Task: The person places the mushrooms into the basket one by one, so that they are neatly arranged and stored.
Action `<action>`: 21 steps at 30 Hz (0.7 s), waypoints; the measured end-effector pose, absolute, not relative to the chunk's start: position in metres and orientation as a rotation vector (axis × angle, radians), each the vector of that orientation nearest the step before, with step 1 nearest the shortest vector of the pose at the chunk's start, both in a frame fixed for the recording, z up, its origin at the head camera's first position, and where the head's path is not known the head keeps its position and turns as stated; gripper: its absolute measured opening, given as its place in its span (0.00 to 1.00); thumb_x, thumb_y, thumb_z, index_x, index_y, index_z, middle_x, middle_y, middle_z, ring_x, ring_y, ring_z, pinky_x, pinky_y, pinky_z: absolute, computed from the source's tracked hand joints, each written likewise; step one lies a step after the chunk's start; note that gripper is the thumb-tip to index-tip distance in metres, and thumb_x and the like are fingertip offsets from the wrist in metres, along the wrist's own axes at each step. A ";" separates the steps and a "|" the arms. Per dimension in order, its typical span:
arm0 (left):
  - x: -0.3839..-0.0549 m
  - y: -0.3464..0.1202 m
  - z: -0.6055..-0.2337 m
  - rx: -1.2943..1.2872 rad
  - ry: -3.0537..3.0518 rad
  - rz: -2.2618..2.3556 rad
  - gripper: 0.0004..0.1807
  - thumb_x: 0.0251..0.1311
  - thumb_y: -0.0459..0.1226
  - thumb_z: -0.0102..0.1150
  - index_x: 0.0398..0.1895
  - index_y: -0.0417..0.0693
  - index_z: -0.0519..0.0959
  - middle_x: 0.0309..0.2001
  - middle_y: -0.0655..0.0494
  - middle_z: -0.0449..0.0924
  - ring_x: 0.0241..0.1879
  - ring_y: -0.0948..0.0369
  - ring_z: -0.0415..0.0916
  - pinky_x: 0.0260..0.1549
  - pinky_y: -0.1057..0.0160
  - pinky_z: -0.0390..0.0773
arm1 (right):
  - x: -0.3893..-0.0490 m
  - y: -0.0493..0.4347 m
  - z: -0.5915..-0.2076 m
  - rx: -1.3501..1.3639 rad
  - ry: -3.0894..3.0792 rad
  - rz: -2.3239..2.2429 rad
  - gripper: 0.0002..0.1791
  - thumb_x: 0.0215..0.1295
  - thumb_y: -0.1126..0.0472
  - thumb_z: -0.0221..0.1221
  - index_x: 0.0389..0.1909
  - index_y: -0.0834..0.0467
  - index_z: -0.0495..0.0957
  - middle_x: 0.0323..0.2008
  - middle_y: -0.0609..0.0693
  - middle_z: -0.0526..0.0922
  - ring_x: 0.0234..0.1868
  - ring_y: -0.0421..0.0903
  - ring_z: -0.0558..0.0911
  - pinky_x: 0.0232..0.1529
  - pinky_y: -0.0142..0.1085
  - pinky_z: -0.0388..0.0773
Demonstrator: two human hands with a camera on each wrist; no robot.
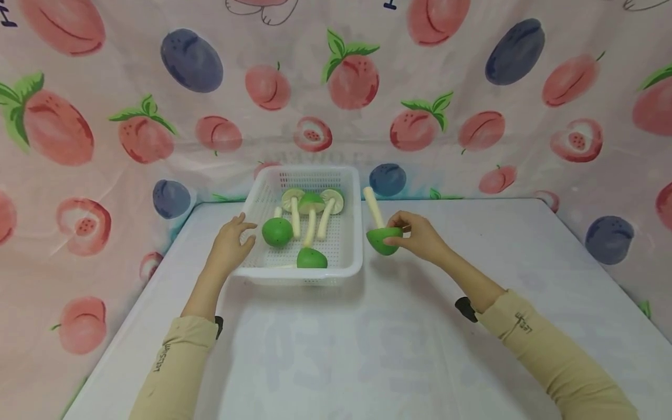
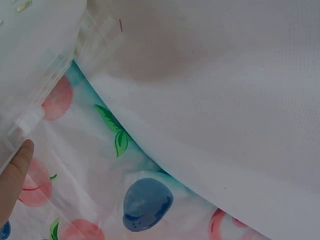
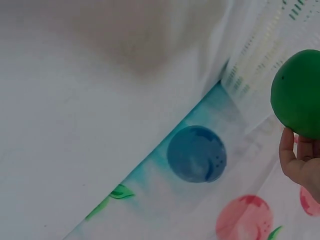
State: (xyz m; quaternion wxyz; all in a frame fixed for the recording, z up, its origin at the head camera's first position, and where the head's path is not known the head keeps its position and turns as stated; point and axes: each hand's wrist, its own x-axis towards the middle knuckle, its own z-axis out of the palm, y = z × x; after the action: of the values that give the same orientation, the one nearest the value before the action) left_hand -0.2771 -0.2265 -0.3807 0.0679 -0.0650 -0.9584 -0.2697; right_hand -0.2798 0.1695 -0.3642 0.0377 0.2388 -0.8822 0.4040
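My right hand [image 1: 418, 236] pinches the green cap of a toy mushroom [image 1: 385, 240] just right of the basket, its pale stem pointing up and away. The same green mushroom cap [image 3: 300, 95] fills the right edge of the right wrist view, with my fingers [image 3: 289, 150] against it. A white perforated basket [image 1: 353, 245] holds several more green-capped mushrooms [image 1: 277, 232], lying in mixed directions. My left hand [image 1: 231, 242] is at the basket's left rim with its fingers loosely spread. In the left wrist view, one finger [image 2: 17, 167] lies beside the basket wall [image 2: 45, 80].
The basket stands toward the back of a white-covered table [image 1: 336, 338]. Behind it hangs a fruit-print cloth [image 1: 310, 76], which meets the table's back edge and also runs down both sides.
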 end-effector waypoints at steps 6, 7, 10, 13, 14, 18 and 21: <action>-0.278 -0.226 -0.379 -0.188 -2.888 -0.815 0.20 0.65 0.34 0.48 0.58 0.35 0.72 0.71 0.35 0.52 0.71 0.37 0.47 0.67 0.37 0.51 | -0.281 0.156 -0.351 0.729 -2.671 1.256 0.13 0.54 0.67 0.66 0.39 0.65 0.75 0.37 0.59 0.80 0.42 0.52 0.76 0.47 0.47 0.75; -0.278 -0.226 -0.379 -0.188 -2.889 -0.818 0.20 0.65 0.34 0.48 0.58 0.35 0.72 0.71 0.35 0.52 0.71 0.37 0.47 0.67 0.37 0.51 | -0.281 0.155 -0.349 0.729 -2.669 1.258 0.13 0.54 0.67 0.66 0.39 0.65 0.75 0.37 0.59 0.80 0.41 0.52 0.76 0.47 0.46 0.74; -0.277 -0.226 -0.379 -0.184 -2.890 -0.820 0.20 0.65 0.35 0.48 0.57 0.35 0.72 0.71 0.35 0.52 0.71 0.37 0.47 0.67 0.37 0.51 | -0.282 0.153 -0.345 0.723 -2.665 1.268 0.12 0.54 0.67 0.66 0.38 0.66 0.76 0.36 0.60 0.80 0.41 0.52 0.76 0.46 0.43 0.74; -0.276 -0.225 -0.380 -0.184 -2.893 -0.817 0.20 0.65 0.35 0.48 0.58 0.34 0.72 0.71 0.35 0.52 0.71 0.37 0.47 0.67 0.37 0.51 | -0.283 0.150 -0.341 0.715 -2.663 1.287 0.12 0.55 0.67 0.65 0.39 0.66 0.76 0.37 0.61 0.80 0.42 0.53 0.77 0.47 0.44 0.74; -0.276 -0.225 -0.380 -0.183 -2.896 -0.817 0.20 0.65 0.35 0.48 0.58 0.35 0.72 0.71 0.35 0.52 0.71 0.37 0.47 0.67 0.37 0.51 | -0.283 0.149 -0.339 0.711 -2.665 1.294 0.13 0.55 0.66 0.65 0.39 0.66 0.76 0.37 0.61 0.80 0.42 0.53 0.77 0.47 0.44 0.75; -0.276 -0.224 -0.379 -0.195 -2.895 -0.817 0.20 0.65 0.35 0.48 0.58 0.34 0.72 0.71 0.34 0.52 0.71 0.37 0.47 0.67 0.37 0.51 | -0.284 0.143 -0.331 0.709 -2.668 1.327 0.13 0.56 0.65 0.65 0.40 0.66 0.75 0.39 0.61 0.80 0.44 0.53 0.77 0.49 0.47 0.75; -0.276 -0.224 -0.377 -0.202 -2.891 -0.819 0.20 0.64 0.35 0.48 0.57 0.34 0.72 0.70 0.34 0.53 0.70 0.36 0.47 0.67 0.37 0.51 | -0.285 0.138 -0.326 0.710 -2.662 1.343 0.13 0.56 0.65 0.65 0.40 0.66 0.75 0.39 0.61 0.80 0.44 0.53 0.77 0.49 0.47 0.75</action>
State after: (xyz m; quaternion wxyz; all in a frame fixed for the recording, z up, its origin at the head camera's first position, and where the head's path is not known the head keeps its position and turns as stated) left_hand -0.2765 -0.2239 -0.3775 0.0650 -0.0668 -0.9580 -0.2713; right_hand -0.2850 0.1378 -0.3257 0.0382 0.2315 -0.8679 0.4379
